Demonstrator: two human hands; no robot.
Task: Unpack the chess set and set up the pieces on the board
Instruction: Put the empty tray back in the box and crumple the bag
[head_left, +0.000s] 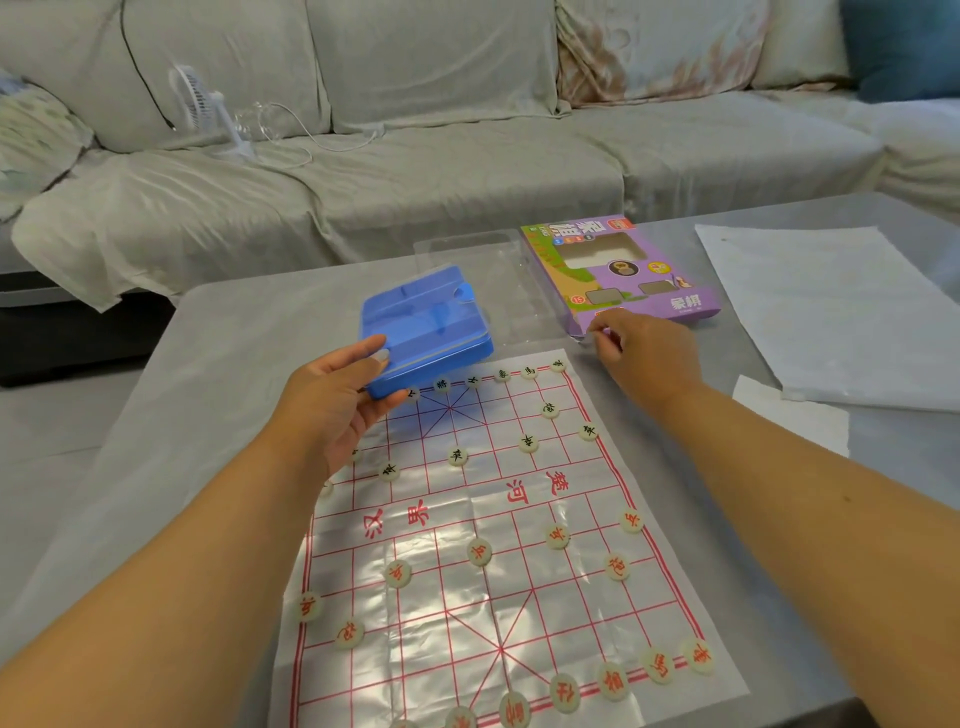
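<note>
Evidently near the end of setup: black-lettered pieces (529, 443) ranked along the far side of the board (519, 587), red-lettered pieces (616, 566) along the near side, both seemingly in starting order. Left hand (332, 410) clamped on the near corner of the blue case (428, 325), thumb on top and fingers beneath, lifted and tilted over the board's far left corner, probably to clear it off the playing area now that it looks emptied. Right hand (641, 348) just past the board's far right corner, fingers curled and pinching something small at the edge of the clear plastic tray (498, 270); what exactly, impossible to tell. Purple box (623, 270) beyond the board on the counter (234, 364), set aside as spent packaging. Hidden by the case and left palm: several black pieces at the board's far left. Cut off at the bottom edge: part of the red back rank. Characters on most pieces too small to read.
</note>
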